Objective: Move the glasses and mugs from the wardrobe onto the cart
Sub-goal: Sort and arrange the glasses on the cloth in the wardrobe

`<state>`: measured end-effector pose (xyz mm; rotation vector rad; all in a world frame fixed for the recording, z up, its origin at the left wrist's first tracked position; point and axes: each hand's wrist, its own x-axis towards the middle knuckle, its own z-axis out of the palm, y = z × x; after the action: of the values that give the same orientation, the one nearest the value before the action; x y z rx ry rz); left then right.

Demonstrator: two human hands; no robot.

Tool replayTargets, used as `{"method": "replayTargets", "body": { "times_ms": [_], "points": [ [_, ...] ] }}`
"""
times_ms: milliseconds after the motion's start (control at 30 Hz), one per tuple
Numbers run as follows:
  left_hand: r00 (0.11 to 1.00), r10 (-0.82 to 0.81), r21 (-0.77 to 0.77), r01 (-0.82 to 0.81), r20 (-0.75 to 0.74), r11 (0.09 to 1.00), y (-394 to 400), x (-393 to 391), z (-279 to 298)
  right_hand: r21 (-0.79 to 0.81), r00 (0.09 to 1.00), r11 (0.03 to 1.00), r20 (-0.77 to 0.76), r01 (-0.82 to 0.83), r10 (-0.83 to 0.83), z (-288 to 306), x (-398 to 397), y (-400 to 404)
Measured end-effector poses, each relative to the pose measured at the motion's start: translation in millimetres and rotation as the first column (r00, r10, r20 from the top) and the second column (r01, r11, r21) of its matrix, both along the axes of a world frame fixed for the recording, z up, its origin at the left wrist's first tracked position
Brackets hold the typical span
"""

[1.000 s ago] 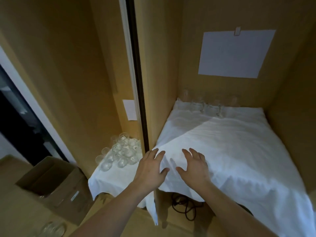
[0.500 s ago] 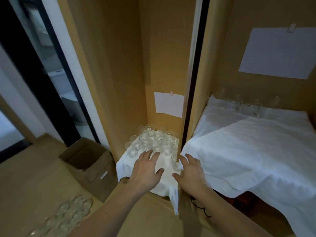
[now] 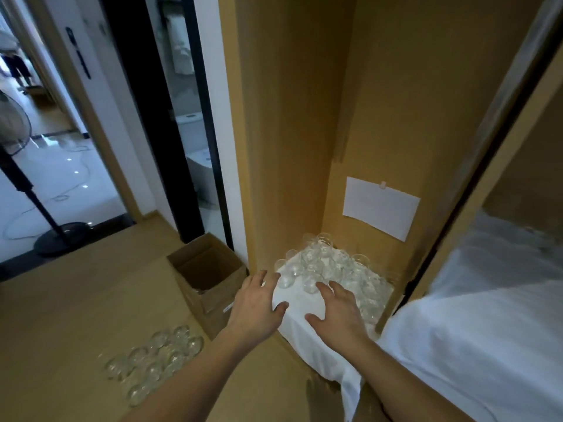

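Head view. Glasses (image 3: 329, 266): many clustered on white cloth (image 3: 300, 309) in narrow wardrobe compartment, not yet moved. Second cluster of glasses (image 3: 155, 357): near left, on brown surface, possibly the cart. Left hand (image 3: 256, 303), right hand (image 3: 338, 309): fingers spread, empty, reaching toward cluster.

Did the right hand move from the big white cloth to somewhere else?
Yes. The right hand went left past the wardrobe divider, from the wide shelf to the glasses.

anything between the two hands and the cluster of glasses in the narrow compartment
Only bare white cloth, in the head view. The left hand and right hand hover spread, fingertips just short of the nearest glasses.
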<state>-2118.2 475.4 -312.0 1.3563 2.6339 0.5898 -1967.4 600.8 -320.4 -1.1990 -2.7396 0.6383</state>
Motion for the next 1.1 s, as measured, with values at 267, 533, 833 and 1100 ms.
{"method": "replayTargets", "body": {
  "times_ms": [267, 533, 833, 1100],
  "points": [
    [1.000, 0.009, -0.015, -0.009, 0.000, 1.000, 65, -46, -7, -0.068, 1.000, 0.998, -0.021, -0.003, 0.001, -14, -44, 66],
    [1.000, -0.022, -0.093, 0.023, 0.004, 0.995, 118, -73, -15, -0.165, 1.000, 0.986, -0.008, 0.028, -0.029, -36, -67, 116],
    [0.997, -0.058, -0.184, 0.067, 0.056, 0.981, 152, -100, -36, -0.218, 0.997, 0.973, 0.036, 0.073, -0.066, -54, -88, 143],
    [0.977, -0.182, -0.222, 0.204, 0.115, 0.954, 191, -146, -58, -0.232, 0.980, 0.953, 0.069, 0.197, -0.186, -72, -114, 161]
  ]
}}
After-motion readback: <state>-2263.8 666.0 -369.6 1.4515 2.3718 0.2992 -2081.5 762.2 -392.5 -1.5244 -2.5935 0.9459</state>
